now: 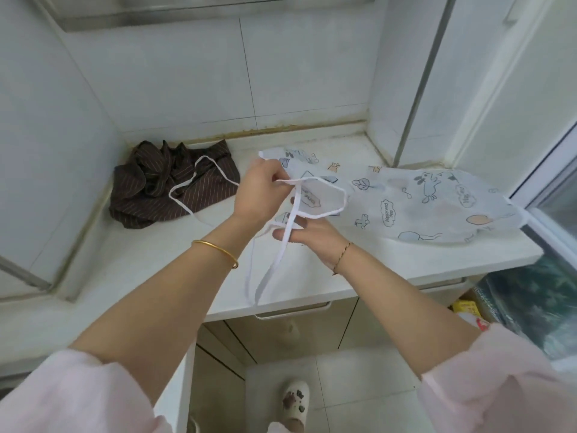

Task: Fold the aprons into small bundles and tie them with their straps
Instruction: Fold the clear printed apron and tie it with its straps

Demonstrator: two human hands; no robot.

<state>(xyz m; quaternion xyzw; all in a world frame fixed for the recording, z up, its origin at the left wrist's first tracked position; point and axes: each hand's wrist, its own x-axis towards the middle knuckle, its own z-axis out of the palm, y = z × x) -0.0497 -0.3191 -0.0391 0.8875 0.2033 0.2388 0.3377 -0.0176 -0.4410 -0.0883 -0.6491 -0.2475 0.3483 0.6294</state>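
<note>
Two aprons lie on the white counter (140, 270): the printed apron (437, 201), thin and almost sheer, is spread at three o'clock from the hands, and the brown striped apron (162, 189) is crumpled at ten o'clock. The printed apron's bound edge is pinched by the left hand (259, 189) with curled fingers. Its narrow white strap (271, 267) is draped over the nearly straight fingers of the right hand (312, 237). Such light, limp cloth is judged slippery; hemmed corners are best gripped.
</note>
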